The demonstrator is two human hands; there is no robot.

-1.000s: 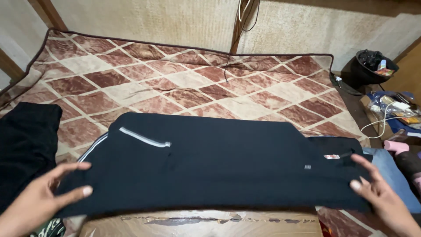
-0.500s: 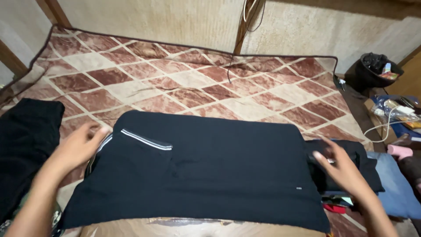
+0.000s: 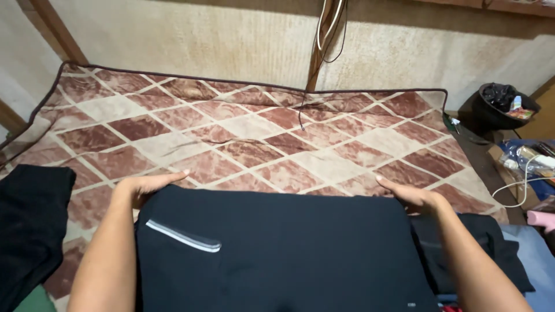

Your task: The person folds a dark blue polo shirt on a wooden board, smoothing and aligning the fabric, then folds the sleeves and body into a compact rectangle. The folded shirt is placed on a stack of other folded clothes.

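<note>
two hands press the far corners of a flat black folded garment [image 3: 277, 248] with a grey-white stripe, on a brown diamond-patterned blanket [image 3: 248, 138] by a stained beige wall [image 3: 202, 40]; left hand [image 3: 144, 186] and right hand [image 3: 407, 195] lie open, gripping nothing.

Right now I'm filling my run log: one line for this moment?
left hand: far-left corner of black garment | right hand: far-right corner | surface: diamond-patterned blanket

2 bare, sleeveless forearms
</note>
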